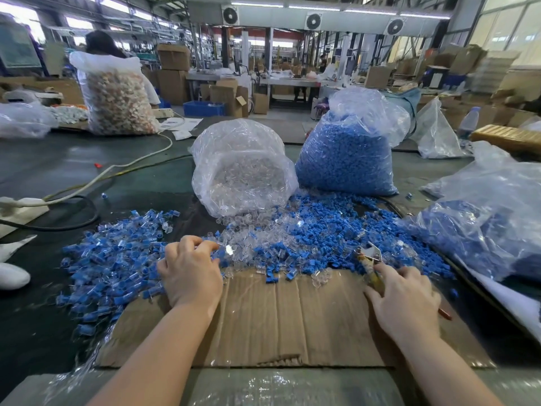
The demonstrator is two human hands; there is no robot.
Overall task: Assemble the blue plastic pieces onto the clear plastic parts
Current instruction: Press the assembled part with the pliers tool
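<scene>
While the left hand (190, 271) pinches clear plastic parts (234, 250), right hand (405, 294) grip closed round yellow-handled tool (369, 263).

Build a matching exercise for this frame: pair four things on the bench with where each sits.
Things:
1. clear-parts bag
2. full blue-pieces bag
3. assembled pile
4. cardboard

Places:
A. left of the left hand
B. flat between the two hands, nearest the camera
C. centre, mouth open toward the camera
D. upright, right of the clear-parts bag

Pairs: 1-C, 2-D, 3-A, 4-B
</scene>
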